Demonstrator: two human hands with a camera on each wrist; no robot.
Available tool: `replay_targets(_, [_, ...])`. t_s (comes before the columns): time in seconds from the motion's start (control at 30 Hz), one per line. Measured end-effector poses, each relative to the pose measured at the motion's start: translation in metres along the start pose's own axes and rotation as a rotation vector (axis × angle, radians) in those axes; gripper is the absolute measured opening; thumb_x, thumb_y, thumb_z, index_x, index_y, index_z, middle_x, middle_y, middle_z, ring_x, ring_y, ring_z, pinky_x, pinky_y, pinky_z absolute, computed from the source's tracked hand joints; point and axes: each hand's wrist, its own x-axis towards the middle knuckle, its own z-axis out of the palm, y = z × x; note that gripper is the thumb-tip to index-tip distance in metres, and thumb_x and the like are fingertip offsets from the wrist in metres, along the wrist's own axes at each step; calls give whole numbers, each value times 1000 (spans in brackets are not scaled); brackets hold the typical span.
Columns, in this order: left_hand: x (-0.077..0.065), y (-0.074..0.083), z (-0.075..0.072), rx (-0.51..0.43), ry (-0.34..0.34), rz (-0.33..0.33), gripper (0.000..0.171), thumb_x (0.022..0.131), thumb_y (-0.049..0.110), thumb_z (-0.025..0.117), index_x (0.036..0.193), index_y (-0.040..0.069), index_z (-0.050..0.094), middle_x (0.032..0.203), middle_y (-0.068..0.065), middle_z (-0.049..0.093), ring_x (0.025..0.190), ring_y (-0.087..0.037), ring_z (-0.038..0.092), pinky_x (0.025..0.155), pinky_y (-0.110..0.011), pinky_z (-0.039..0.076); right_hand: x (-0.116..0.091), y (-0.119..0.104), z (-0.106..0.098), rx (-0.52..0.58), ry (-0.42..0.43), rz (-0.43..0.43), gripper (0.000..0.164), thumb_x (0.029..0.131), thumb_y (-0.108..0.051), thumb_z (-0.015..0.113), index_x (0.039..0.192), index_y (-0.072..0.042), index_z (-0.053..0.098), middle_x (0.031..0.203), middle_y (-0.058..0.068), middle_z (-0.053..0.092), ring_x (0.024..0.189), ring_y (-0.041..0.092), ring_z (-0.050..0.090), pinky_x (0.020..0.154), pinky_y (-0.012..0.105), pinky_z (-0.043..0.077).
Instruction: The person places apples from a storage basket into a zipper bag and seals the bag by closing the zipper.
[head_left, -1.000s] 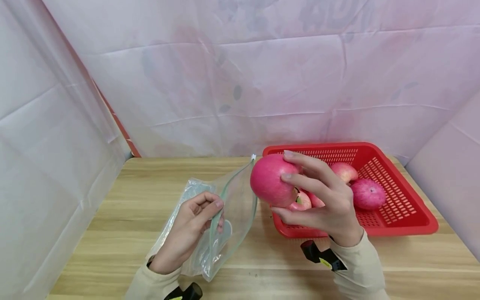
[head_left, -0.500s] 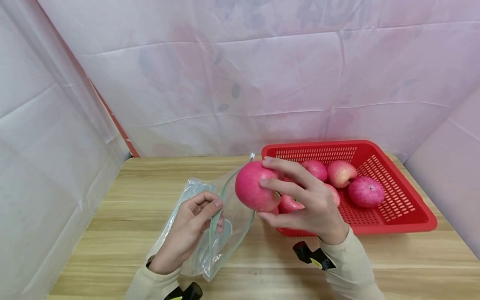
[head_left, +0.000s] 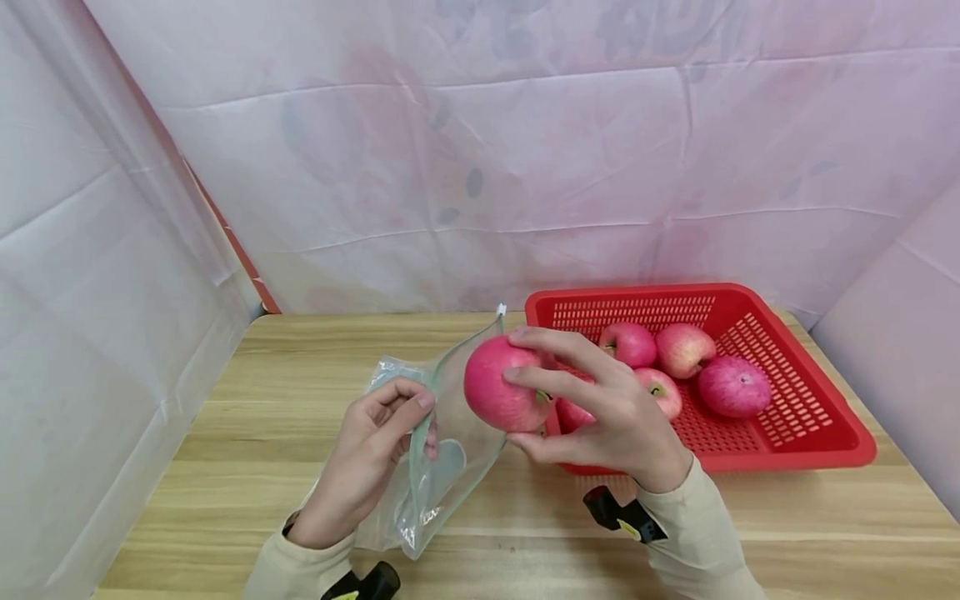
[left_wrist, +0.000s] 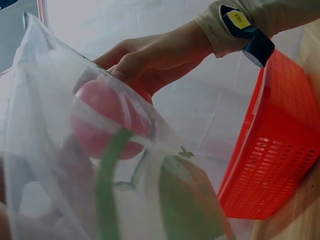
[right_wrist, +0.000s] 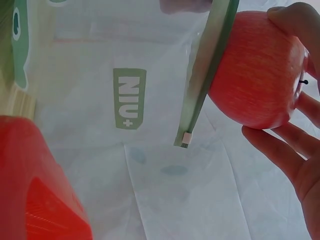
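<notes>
Apple (head_left: pixel 497 387) at open mouth of clear zip bag (head_left: pixel 450 467) — grip of right hand (head_left: pixel 624 407) clamped round it, stem toward palm. Grip of left hand (head_left: pixel 367 457) pinching bag's edge. Red basket (head_left: pixel 795 460) beside, on tabletop (head_left: pixel 217 450) — more apples (head_left: pixel 733 387) inside.
</notes>
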Motion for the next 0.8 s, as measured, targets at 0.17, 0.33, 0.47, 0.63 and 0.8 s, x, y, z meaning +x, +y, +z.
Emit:
replay_targets(0.17, [-1,3,-2,-29,11,45,9,105,11,56,100,7,61,76,4,61,64,-10,61,63,-23,55,-1,0,-1,3,-39,19,40,85,-30,79,115,-4,72,123,23,65,111,29,66,91,24,57])
replay_targets(0.33, [-2,5,-3,-92,23,118,11,106,8,53,100,9,62,77,3,62,67,-8,61,63,-23,56,-3,-1,-3,-18,-80,49,40,85,-32,78,116,-8,72,126,20,65,113,26,66,88,23,56])
replay_targets(0.47, [-2,5,-4,-146,17,172,14,106,5,50,102,10,62,80,3,63,68,-7,61,64,-22,57,-3,-2,-4,-36,-104,64,41,85,-33,77,118,-10,72,126,18,66,111,24,67,85,22,57])
replay_targets(0.63, [-1,4,-5,-187,-3,234,18,106,1,46,102,8,62,82,2,63,69,-8,61,64,-22,56,-4,-3,-4,-54,-135,90,43,85,-37,76,120,-13,72,127,15,66,109,22,68,81,24,58])
replay_targets(0.8, [-1,2,-5,-203,-19,252,19,106,0,44,102,7,61,82,2,63,69,-8,61,64,-22,56,-5,-5,-5,-66,-162,110,44,86,-40,75,122,-15,72,127,13,67,108,22,69,80,26,58])
